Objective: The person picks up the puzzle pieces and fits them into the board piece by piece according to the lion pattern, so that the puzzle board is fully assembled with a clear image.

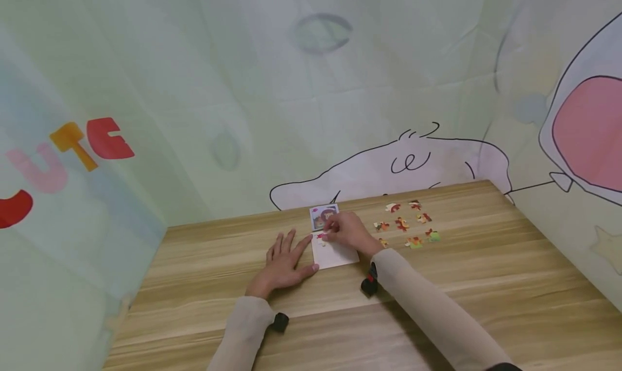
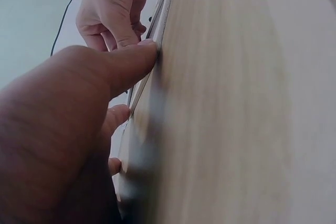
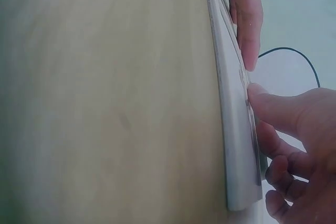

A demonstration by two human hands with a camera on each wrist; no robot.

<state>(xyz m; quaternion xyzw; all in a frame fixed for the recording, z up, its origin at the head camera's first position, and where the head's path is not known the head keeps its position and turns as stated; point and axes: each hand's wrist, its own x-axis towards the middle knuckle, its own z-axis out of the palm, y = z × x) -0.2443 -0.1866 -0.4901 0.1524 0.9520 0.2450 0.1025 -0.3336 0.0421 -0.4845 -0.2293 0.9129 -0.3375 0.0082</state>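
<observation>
A flat white puzzle tray point(image 1: 337, 256) lies on the wooden table, a small picture card point(image 1: 323, 215) with a cartoon figure against its far side. At the tray's upper left corner sits a red and cream puzzle piece point(image 1: 320, 240), partly covered by fingers. My right hand point(image 1: 351, 231) reaches over the tray and pinches at this piece with thumb and forefinger. My left hand point(image 1: 283, 268) is spread flat on the table to the left, its thumb and forefinger touching the tray's left edge. In the right wrist view, the thumb point(image 3: 278, 109) is against the tray's surface.
Several loose puzzle pieces point(image 1: 401, 223) lie spread out on the table to the right of the tray, some near my right forearm. A printed cloth backdrop point(image 1: 252, 117) rises behind the table's far edge and at both sides.
</observation>
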